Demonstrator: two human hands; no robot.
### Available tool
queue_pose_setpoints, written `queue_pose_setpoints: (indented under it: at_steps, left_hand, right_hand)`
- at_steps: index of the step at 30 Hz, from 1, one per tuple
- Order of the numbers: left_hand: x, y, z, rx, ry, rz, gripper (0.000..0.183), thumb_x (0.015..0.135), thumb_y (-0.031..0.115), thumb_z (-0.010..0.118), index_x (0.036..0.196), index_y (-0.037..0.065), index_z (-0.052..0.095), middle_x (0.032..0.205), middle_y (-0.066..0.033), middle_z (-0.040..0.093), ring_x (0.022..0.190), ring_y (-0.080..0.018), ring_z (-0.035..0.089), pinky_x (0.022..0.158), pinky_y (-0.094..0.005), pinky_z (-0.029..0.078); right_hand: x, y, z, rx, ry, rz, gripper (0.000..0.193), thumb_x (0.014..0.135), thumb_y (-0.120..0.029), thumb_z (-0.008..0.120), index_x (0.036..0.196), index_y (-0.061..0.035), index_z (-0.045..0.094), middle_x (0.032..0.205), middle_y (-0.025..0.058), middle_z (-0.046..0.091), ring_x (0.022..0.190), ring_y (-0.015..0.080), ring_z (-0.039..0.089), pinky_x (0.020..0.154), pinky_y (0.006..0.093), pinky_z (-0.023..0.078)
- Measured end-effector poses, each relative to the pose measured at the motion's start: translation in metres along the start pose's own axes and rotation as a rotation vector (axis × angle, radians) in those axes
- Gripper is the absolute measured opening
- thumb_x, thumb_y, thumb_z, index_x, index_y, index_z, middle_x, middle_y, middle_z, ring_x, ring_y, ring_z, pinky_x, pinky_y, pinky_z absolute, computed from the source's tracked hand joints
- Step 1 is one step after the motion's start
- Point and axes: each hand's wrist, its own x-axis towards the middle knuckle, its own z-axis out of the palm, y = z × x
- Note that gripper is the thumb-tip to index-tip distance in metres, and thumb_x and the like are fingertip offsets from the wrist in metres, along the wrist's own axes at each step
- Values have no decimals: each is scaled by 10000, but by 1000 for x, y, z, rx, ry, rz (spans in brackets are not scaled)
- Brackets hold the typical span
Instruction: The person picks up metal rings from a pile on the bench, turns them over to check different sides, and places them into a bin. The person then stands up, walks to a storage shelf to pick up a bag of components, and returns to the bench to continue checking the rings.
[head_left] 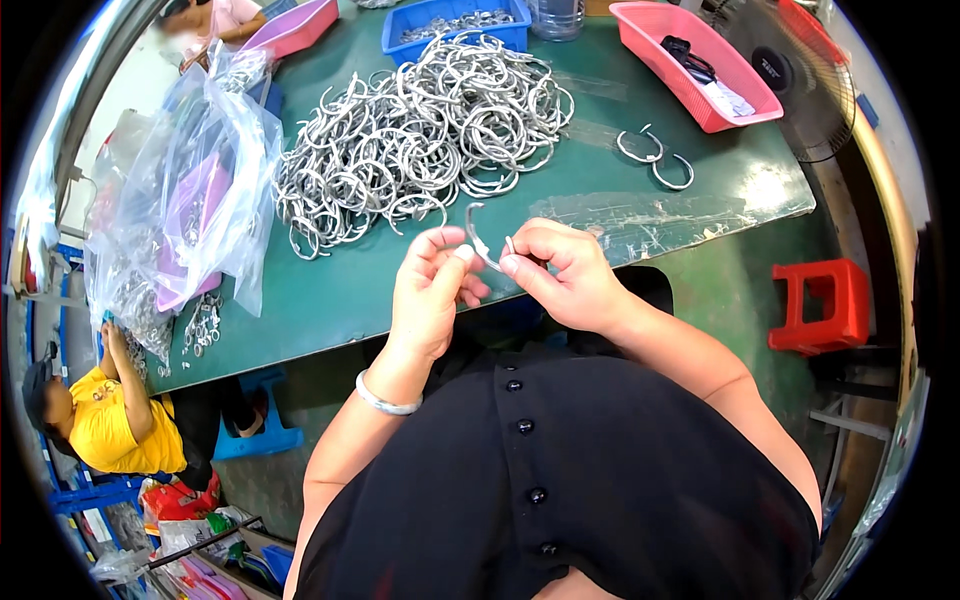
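An open silver-grey metal bangle [476, 232] is in front of me at the table's near edge. My right hand [572, 276] pinches its lower end between thumb and forefinger. At its middle, the thumb and forefinger of my left hand [428, 290] close on its edge, while the other fingers curl loosely below. Just beyond my hands lies a large heap of similar open bangles [400, 150]. Two more loose bangles, a far one [640, 147] and a nearer one [676, 176], lie apart on the right.
The green table [350, 290] carries a blue bin [400, 48] of small metal pieces, a pink basket [700, 98] and clear plastic bags [245, 170]. A fan [800, 85] and red stool [820, 305] are right. A person in yellow [125, 425] works left; another sits far left.
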Motion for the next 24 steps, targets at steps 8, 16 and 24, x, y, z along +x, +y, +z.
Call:
queue_pose_setpoints:
  at_steps: [8, 16, 24]
  left_hand:
    - [-4, 7, -20, 94, -53, 175, 198, 865, 109, 499, 1032, 15, 552, 766, -24, 571, 598, -82, 511, 549, -200, 405]
    - [-12, 21, -16, -8, -133, -32, 90, 827, 130, 561, 786, 50, 554, 657, -20, 544, 515, -77, 466, 485, -188, 376]
    - [-11, 17, -22, 10, -116, -169, 112, 815, 130, 572, 740, 48, 557, 621, -14, 543, 496, -78, 464, 469, -188, 377]
  right_hand:
    - [4, 0, -14, 250, -185, 299, 160, 842, -125, 524, 739, -3, 519, 665, 23, 491, 557, 94, 460, 517, 241, 383]
    - [8, 9, -20, 809, -217, 702, 202, 856, -194, 497, 737, -38, 545, 603, 11, 506, 508, 83, 463, 467, 206, 357]
    - [9, 7, -19, 891, -186, 727, 226, 861, -210, 495, 728, -39, 559, 577, 27, 511, 476, 100, 465, 433, 214, 347]
